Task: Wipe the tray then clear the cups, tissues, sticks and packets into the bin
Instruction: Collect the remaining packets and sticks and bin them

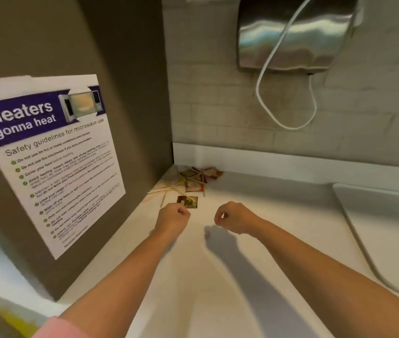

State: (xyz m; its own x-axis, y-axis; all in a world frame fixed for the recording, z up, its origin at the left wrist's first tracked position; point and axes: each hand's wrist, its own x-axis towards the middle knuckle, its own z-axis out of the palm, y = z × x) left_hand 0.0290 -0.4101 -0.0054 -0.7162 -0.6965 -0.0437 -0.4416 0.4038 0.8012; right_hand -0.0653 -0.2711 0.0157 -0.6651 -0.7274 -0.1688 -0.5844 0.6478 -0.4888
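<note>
Pink sleeve point(57, 328); left hand point(173, 215) fingers curled, empty, just beside a packet point(188, 202); right hand point(232, 217) curled, empty.

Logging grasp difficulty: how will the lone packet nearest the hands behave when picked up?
The packet lies flat on the smooth counter, so it probably slides before lifting. It looks thin, so likely light and floppy. Being flat, it should not roll.

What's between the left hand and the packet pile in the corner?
Head view: one loose packet right by the left hand, then scattered sticks on the counter before the pile.
</note>
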